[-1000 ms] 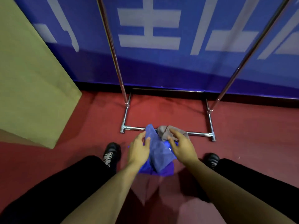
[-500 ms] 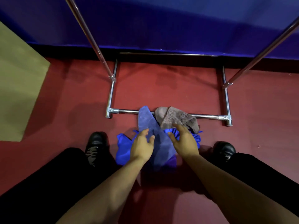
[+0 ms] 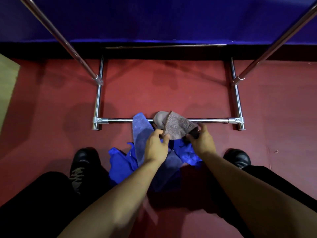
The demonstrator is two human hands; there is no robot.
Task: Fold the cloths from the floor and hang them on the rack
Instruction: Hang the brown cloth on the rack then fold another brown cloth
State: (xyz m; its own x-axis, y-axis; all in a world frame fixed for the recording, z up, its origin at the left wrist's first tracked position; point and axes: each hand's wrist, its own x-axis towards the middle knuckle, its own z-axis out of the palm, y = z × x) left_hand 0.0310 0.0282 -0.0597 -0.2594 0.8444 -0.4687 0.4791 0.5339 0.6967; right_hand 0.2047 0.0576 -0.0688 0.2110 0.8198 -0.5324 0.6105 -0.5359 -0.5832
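A grey-brown cloth (image 3: 176, 125) is lifted off the red floor over the front bar of the chrome rack (image 3: 211, 120). My left hand (image 3: 157, 146) pinches its near left corner, and my right hand (image 3: 202, 140) grips its right edge. Beneath them a pale blue cloth (image 3: 141, 130) lies lengthwise across the bar, and bright blue cloths (image 3: 122, 163) are crumpled on the floor between my feet. Two slanted rack poles (image 3: 68, 43) rise from the base at left and right.
My black shoes (image 3: 84, 158) stand either side of the cloth pile, with my dark trouser legs below. A blue wall panel (image 3: 154, 19) runs behind the rack. A tan board (image 3: 6, 78) edges in at the left.
The camera tilted further down. Both hands left the pale blue cloth, reached forward and took hold of the grey-brown cloth, raising it off the floor.
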